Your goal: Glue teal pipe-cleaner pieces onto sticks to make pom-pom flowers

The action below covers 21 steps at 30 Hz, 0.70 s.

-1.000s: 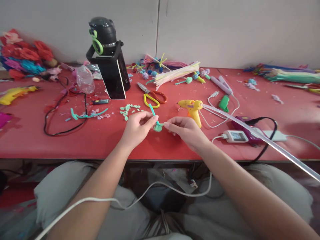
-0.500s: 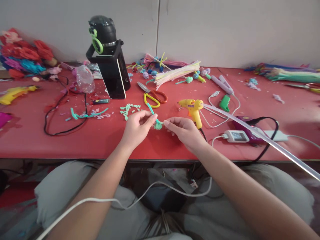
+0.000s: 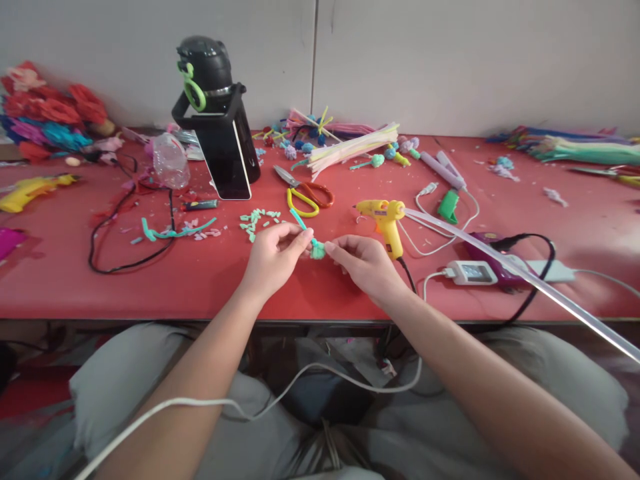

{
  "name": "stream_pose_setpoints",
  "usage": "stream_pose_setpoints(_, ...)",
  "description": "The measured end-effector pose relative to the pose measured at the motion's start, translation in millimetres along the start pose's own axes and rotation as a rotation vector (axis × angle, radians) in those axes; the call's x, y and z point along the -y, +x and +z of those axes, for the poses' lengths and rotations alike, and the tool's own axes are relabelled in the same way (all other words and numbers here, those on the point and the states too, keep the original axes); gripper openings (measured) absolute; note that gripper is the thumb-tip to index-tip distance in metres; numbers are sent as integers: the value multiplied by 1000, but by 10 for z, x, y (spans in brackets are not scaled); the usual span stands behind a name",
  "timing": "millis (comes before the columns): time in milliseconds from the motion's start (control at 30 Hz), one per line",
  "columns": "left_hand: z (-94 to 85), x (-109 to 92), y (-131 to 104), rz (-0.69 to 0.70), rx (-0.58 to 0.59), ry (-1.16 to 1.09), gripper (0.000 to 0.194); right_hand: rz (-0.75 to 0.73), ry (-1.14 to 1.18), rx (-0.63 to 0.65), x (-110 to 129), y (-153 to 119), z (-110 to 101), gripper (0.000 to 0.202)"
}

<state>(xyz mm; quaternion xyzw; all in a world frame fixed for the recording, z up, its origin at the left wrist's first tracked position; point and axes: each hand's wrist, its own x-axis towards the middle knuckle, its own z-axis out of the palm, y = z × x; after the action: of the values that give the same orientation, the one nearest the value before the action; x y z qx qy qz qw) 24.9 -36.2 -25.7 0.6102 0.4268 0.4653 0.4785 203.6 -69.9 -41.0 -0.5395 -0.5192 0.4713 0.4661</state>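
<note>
My left hand (image 3: 277, 257) pinches a mint green fuzzy piece (image 3: 317, 250) between thumb and forefinger, its teal stem sticking up past the fingertips. On the other side of the piece, the thumb and forefinger of my right hand (image 3: 363, 263) close on its edge. Both hands are over the front middle of the red table (image 3: 200, 293). Short green bits (image 3: 253, 223) lie just beyond my left hand. Scissors (image 3: 303, 193) with yellow and orange handles rest behind the hands. A yellow glue gun (image 3: 385, 217) with a long clear stick lies beyond my right hand.
At the back left a black bottle (image 3: 205, 73) stands with a phone (image 3: 230, 157) in front. Pale fuzzy stems (image 3: 355, 150) lie at the back. A power bank (image 3: 473, 272) and cables are on the right. Another yellow glue gun (image 3: 33, 192) lies far left.
My right fingertips have moved slightly left, closer to the green piece. Its teal stem leans a little further left. My left hand has barely moved.
</note>
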Motion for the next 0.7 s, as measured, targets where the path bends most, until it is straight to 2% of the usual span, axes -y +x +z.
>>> stream_pose_setpoints(367, -18, 8, 2, -24, 12, -51, 30, -15, 1, -21, -5, -11, -1, 41)
stream_pose_setpoints(600, -45, -2, 21, 50, -18, -10, 29, 12, 80, -32, -18, 19, -36, 33)
stream_pose_setpoints(700, -46, -9, 23, 56, -17, -18, 30, 0, 133, 6, -35, 20, -35, 34)
